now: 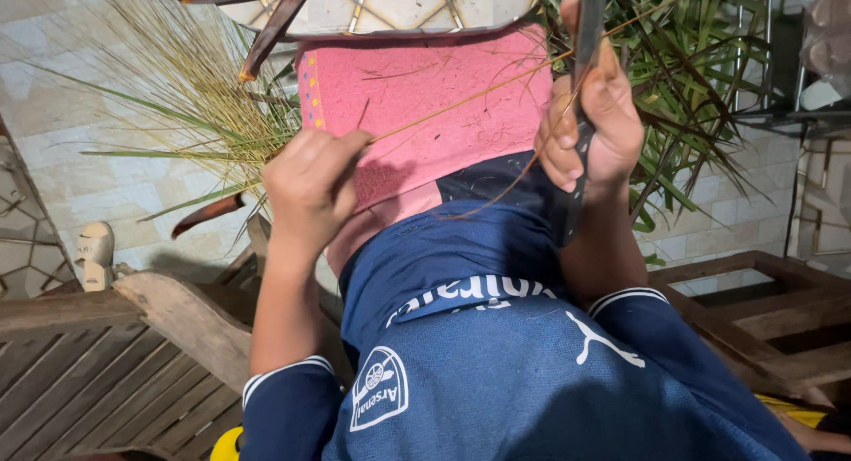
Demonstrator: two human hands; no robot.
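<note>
Thin dry midrib (461, 106) pinched taut by left hand (310, 191); right hand (592, 128) fisted round knife (578, 115). Risk: snap, blade slips toward fingers.

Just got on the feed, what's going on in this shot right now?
A person in a blue shirt is working a thin leaf rib over a pink cloth on their lap. The left hand pinches one end of the rib; the right hand grips a dark knife against it. A bundle of stripped ribs lies to the left, green fronds to the right.
</note>
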